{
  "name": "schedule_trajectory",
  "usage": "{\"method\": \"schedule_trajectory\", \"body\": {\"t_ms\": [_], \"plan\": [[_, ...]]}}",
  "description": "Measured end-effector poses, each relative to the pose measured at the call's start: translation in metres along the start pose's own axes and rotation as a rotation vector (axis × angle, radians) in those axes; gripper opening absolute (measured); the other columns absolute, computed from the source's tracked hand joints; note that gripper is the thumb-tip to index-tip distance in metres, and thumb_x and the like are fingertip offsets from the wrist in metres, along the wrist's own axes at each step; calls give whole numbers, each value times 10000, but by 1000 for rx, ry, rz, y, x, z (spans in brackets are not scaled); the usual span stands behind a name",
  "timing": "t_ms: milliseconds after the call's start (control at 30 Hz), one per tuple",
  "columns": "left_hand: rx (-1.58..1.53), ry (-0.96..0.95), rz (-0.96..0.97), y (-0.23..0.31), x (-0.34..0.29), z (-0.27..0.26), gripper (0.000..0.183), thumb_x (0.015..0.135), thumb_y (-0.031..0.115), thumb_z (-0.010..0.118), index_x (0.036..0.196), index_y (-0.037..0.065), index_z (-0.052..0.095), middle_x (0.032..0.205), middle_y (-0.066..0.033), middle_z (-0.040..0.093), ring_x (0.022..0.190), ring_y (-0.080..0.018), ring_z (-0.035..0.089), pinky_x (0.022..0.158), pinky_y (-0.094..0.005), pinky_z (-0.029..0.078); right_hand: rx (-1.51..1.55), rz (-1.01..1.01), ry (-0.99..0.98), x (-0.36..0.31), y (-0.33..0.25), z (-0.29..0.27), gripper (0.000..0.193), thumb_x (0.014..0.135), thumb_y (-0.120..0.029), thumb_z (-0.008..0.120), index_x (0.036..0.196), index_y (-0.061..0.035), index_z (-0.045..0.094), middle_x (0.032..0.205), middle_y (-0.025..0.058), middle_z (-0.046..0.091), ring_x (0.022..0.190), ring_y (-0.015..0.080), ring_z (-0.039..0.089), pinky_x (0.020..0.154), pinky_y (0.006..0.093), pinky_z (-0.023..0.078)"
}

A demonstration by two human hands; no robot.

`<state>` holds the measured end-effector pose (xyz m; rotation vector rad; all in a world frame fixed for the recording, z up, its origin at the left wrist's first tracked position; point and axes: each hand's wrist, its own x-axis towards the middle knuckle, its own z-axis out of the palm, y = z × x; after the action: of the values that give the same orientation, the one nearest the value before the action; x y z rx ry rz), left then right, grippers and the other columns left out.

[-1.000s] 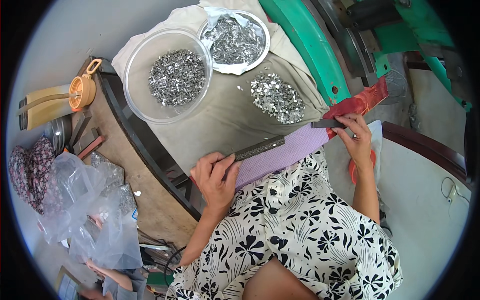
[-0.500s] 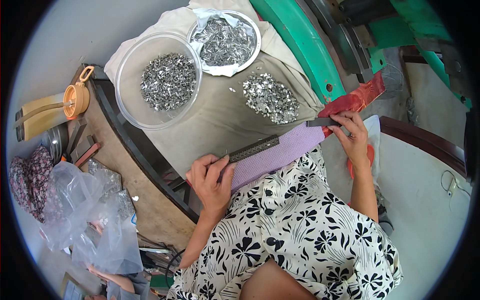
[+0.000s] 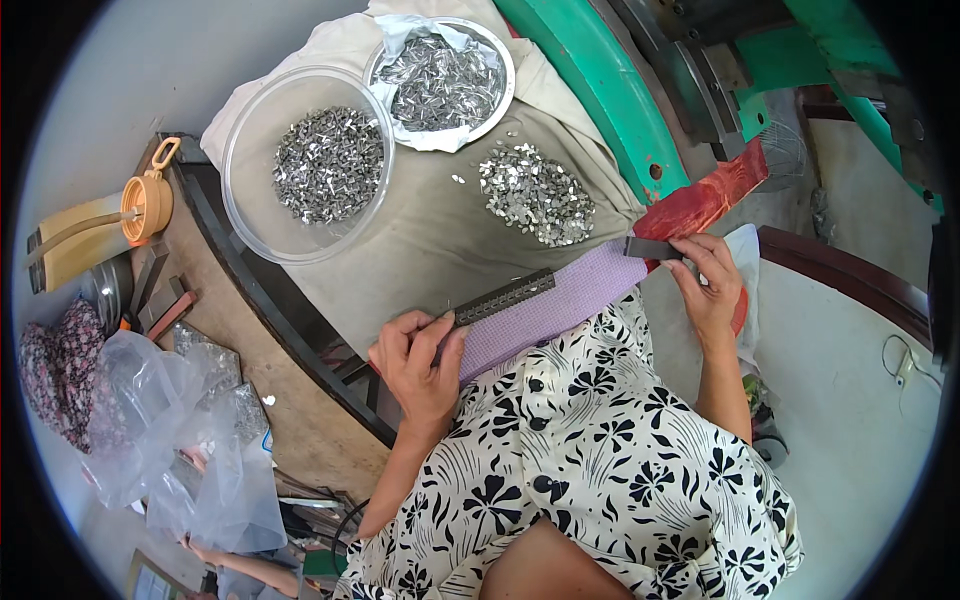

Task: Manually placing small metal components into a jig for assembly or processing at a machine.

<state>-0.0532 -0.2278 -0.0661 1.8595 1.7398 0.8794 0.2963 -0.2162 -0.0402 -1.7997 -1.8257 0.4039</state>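
Observation:
My left hand (image 3: 418,368) pinches the near-left end of a dark, narrow metal bar with a row of notches or holes (image 3: 515,294). That bar lies along the far edge of a purple textured cloth strip (image 3: 580,292) across my lap. At the strip's right end, my right hand (image 3: 712,290) grips a short, plain dark flat bar (image 3: 650,248) between thumb and fingers. Beyond the strip, a loose heap of small flat silver metal pieces (image 3: 538,195) rests on a grey-green cloth (image 3: 430,245). The two bars are apart.
A clear round tub (image 3: 235,190) of small metal parts stands at the far left, beside a metal bowl (image 3: 508,85) of slender silver pieces. Green machinery (image 3: 590,80) borders the right, near a red board (image 3: 705,200). Plastic bags (image 3: 150,410) lie left; another person's arm (image 3: 245,568) shows lower left.
My right hand has shifted slightly right and toward me with the flat bar. The left hand keeps its hold on the notched bar, nearly still. The whole view has moved a little.

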Motion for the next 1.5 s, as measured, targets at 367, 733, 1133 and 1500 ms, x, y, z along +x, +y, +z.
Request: {"method": "schedule_trajectory", "body": {"t_ms": [367,733,1133,1500], "plan": [[5,11,6,2,1,-1,314,688,134,840,981,134,725,962,-13,615,859,-181,572,778,-337,333,48,-112,18,10,-21,4,349,693,7,833,1027,-22,737,977,102,655,866,227,637,729,310,507],[-8,-31,-53,6,1,-3,308,692,105,836,980,99,728,963,-49,625,903,-204,582,821,-336,348,34,-175,13,22,-38,11,354,669,2,836,1010,-25,744,953,96,664,864,243,642,737,320,509],[9,-25,-14,5,1,-4,307,690,107,839,974,100,722,953,-44,626,886,-204,581,803,-328,351,21,-154,3,27,-43,19,340,667,-6,834,994,-21,740,939,91,659,848,245,638,726,327,508],[16,2,19,1,2,-1,315,705,158,839,999,146,729,983,-7,610,760,-160,545,763,-333,334,18,-254,-75,45,-67,40,277,718,-67,815,983,-39,741,932,73,657,829,245,635,715,328,511]]}}
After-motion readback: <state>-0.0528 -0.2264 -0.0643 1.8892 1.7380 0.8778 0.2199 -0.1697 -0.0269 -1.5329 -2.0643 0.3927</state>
